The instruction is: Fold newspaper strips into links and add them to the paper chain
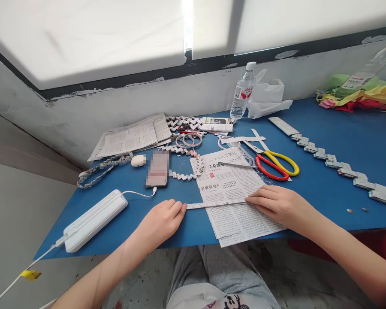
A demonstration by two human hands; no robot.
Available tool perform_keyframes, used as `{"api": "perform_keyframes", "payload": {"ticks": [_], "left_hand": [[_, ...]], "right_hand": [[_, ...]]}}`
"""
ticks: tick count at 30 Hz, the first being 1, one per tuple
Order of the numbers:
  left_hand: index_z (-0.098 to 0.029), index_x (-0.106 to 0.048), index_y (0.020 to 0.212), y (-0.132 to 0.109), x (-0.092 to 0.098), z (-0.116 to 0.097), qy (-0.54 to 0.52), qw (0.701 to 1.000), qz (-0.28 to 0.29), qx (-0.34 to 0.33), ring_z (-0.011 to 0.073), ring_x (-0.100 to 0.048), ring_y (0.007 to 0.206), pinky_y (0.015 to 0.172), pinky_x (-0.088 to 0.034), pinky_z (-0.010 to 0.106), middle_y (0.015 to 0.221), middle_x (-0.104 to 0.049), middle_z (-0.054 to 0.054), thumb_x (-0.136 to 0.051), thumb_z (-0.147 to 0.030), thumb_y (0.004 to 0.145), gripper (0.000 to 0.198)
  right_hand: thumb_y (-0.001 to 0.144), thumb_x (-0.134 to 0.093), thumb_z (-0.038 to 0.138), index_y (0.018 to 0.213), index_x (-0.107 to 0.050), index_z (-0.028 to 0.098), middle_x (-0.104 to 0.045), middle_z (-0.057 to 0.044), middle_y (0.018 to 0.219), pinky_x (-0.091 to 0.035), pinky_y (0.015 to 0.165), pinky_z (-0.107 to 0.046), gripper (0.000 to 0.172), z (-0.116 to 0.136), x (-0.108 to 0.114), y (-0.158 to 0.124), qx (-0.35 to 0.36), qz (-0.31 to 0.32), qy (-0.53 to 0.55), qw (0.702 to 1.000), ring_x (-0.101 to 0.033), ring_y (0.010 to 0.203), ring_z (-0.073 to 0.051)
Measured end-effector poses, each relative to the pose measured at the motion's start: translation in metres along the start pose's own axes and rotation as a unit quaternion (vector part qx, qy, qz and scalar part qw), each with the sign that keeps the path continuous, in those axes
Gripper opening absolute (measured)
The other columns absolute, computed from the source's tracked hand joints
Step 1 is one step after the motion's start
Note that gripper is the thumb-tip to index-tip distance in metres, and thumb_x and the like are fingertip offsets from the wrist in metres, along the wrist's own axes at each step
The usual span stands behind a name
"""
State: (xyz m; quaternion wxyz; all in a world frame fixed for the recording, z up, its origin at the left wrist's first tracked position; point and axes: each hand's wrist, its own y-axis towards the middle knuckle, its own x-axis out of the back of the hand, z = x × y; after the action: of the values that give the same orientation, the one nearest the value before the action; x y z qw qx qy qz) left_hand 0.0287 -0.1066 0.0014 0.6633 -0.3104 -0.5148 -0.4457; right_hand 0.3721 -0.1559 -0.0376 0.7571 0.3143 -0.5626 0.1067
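Blue desk (pixel 318 193) spans my feed: partly over a newspaper sheet (pixel 238 221) I see a narrow paper strip (pixel 196 206), one end pinched in the left hand (pixel 167 219), the other by the right hand (pixel 278 206), fingers together, apparently keeping it straight.

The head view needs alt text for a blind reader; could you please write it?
A left hand grips a narrow paper strip and a right hand touches it over newspaper on a blue table; scissors lie beyond.
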Motion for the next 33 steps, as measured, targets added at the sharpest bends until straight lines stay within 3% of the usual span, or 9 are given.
{"api": "perform_keyframes", "payload": {"ticks": [6,13,19,24,29,33], "left_hand": [[-0.008,-0.056,0.12,-0.002,-0.004,-0.001,0.023,0.999,0.015,0.019,0.0202,-0.06,0.078,0.068,-0.05,0.033,0.093,-0.063,0.011,-0.037,0.003,0.088,0.038],[-0.008,-0.054,0.124,-0.002,-0.003,-0.006,0.026,0.998,0.048,0.033,0.0215,-0.06,0.081,0.067,-0.051,0.034,0.094,-0.064,0.012,-0.032,0.003,0.089,0.043],[-0.003,-0.057,0.118,-0.003,-0.003,-0.01,0.07,0.997,0.014,0.023,0.021,-0.061,0.079,0.065,-0.051,0.033,0.091,-0.066,0.013,-0.029,0.004,0.089,0.041],[-0.004,-0.062,0.114,-0.004,0.002,-0.013,0.068,0.997,-0.015,0.028,0.0219,-0.065,0.086,0.075,-0.052,0.033,0.096,-0.069,0.013,-0.033,0.002,0.089,0.039],[-0.007,-0.064,0.115,-0.005,0.002,-0.026,0.058,0.995,0.007,0.081,0.0233,-0.065,0.103,0.09,-0.05,0.036,0.11,-0.069,0.013,-0.032,0.002,0.087,0.044],[0.0,-0.055,0.126,0.0,-0.007,-0.05,-0.019,0.985,-0.002,0.169,0.0305,-0.047,0.129,0.106,-0.039,0.043,0.139,-0.049,0.022,-0.038,-0.021,0.09,0.046]], "right_hand": [[0.096,-0.035,0.014,0.102,-0.07,0.017,-0.072,-0.011,0.091,-0.056,0.063,-0.031,0.036,0.003,-0.003,-0.007,0.035,-0.004,-0.088,0.996,-0.066,0.079,-0.021],[0.093,-0.034,0.008,0.106,-0.07,0.02,-0.073,-0.009,0.097,-0.058,0.071,-0.033,0.04,0.006,-0.004,-0.012,0.028,-0.005,-0.08,0.996,-0.068,0.087,-0.022],[0.092,-0.033,0.006,0.107,-0.07,0.017,-0.073,-0.011,0.1,-0.06,0.076,-0.038,0.042,0.017,-0.007,-0.015,-0.011,-0.017,-0.103,0.994,-0.069,0.091,-0.025],[0.093,-0.035,0.008,0.108,-0.07,0.011,-0.072,-0.012,0.105,-0.061,0.076,-0.038,0.038,0.026,-0.014,-0.019,-0.056,-0.028,-0.13,0.99,-0.069,0.094,-0.026],[0.093,-0.033,0.009,0.108,-0.07,0.008,-0.072,-0.014,0.108,-0.061,0.079,-0.04,0.039,0.037,-0.019,-0.021,-0.088,-0.05,-0.166,0.981,-0.069,0.097,-0.027],[0.094,-0.033,0.013,0.111,-0.068,0.004,-0.068,-0.018,0.115,-0.057,0.086,-0.046,0.04,0.052,-0.026,-0.019,-0.11,-0.061,-0.192,0.973,-0.065,0.106,-0.032]]}}
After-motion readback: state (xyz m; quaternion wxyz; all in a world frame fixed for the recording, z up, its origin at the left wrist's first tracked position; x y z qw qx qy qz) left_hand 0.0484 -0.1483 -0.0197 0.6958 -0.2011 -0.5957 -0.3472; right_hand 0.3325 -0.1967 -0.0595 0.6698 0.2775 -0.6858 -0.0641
